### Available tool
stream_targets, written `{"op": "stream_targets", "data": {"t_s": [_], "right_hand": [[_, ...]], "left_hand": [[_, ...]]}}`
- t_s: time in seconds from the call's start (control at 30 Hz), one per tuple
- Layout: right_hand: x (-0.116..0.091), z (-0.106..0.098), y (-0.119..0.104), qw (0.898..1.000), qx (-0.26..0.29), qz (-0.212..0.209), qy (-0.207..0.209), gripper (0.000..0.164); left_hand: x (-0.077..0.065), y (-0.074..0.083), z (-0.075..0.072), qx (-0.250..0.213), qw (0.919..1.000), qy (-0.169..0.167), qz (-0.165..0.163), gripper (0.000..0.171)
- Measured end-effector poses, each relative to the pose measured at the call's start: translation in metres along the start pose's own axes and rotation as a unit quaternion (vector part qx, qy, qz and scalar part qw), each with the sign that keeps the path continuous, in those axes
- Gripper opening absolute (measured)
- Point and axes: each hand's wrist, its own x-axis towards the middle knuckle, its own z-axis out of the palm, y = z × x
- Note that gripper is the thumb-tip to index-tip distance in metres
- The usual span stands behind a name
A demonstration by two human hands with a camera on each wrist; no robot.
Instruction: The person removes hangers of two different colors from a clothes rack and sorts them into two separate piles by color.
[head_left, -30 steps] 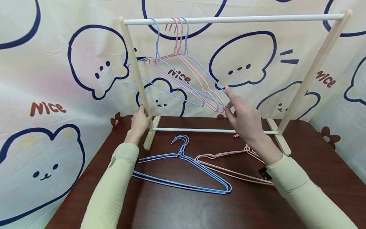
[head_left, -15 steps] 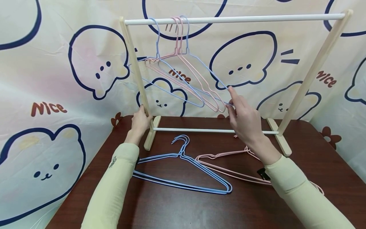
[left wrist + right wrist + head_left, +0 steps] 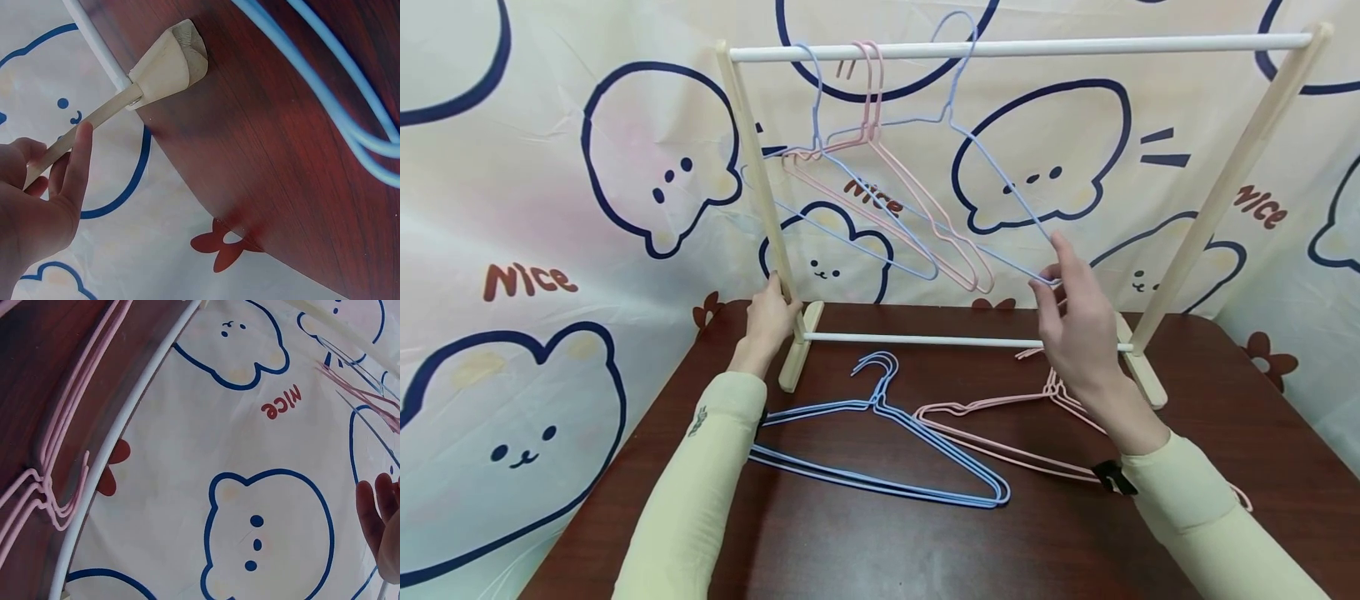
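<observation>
The held hanger point(image 3: 1003, 177), blue, tilts at the rail point(image 3: 1112, 47): its near lower corner is in the right hand point(image 3: 1084, 329), pinched narrowly between thumb and fingers, and its long axis slants up and away to the left, crossing the pink pair point(image 3: 874, 125) in view. Its hook points up, looping over the rail with a gap under the curve.

Half a second ago that hook sat just right of the pink pair; it is now farther right and higher, the right hand having moved with it. The left hand point(image 3: 767, 321) still grips the left post point(image 3: 762, 183) low down, fingers around it. The pink pair and another blue hanger point(image 3: 817, 125) have stayed put.

Nearest, on the table point(image 3: 880, 554), lie blue hangers point(image 3: 878, 403), with pink hangers point(image 3: 1052, 388) to their right. Beyond, the lower bar point(image 3: 917, 340) runs near the table's rear edge. Above, a long stretch of rail separates hook and right post point(image 3: 1228, 196); printed cloth point(image 3: 535, 183) backs everything.
</observation>
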Motion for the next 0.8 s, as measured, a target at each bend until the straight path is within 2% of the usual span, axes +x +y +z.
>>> {"op": "stream_targets", "data": {"t_s": [0.27, 0.4, 0.57, 0.8], "right_hand": [[-0.013, -0.015, 0.007, 0.996, 0.067, 0.026, 0.052, 0.054], [-0.017, -0.027, 0.014, 0.993, 0.081, 0.043, 0.073, 0.053], [-0.019, -0.041, 0.020, 0.991, 0.081, 0.075, 0.078, 0.054], [-0.030, -0.054, 0.015, 0.990, 0.084, 0.091, 0.063, 0.057]], "left_hand": [[0.000, 0.000, 0.001, 0.002, 1.0000, 0.003, 0.001, 0.037], [0.001, 0.000, 0.001, 0.005, 1.0000, 0.005, 0.003, 0.037], [0.002, 0.000, 0.001, 0.010, 0.9999, 0.005, 0.005, 0.039], [0.001, 0.001, 0.000, 0.011, 0.9999, 0.006, 0.008, 0.039]]}}
